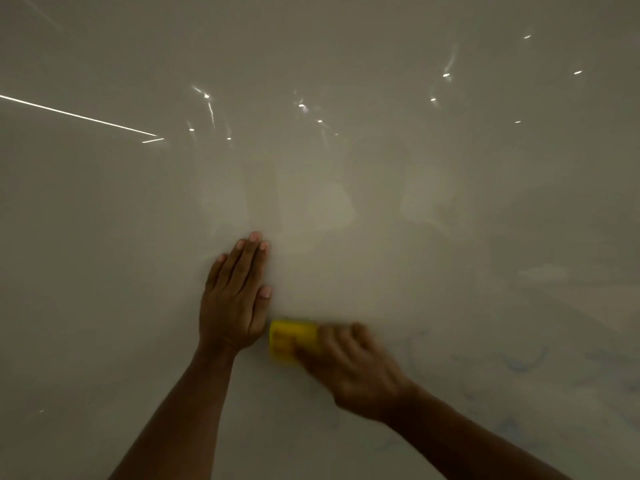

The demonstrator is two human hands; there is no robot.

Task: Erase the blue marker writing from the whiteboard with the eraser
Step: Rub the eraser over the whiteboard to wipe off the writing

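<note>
1. mostly, the whiteboard [346,168] fills the view, a glossy pale surface with small bright light reflections across its upper part.
2. right of the eraser and lower, faint blue marker writing [523,362] shows as smeared curves and smudges.
3. just left of the eraser, the left hand [233,299] lies flat on the board, fingers straight and together, gripping nothing.
4. the right hand [353,368], blurred, is closed around the eraser's right end.
5. the yellow eraser [291,341] sits pressed to the board between both hands, almost touching the left palm.
</note>
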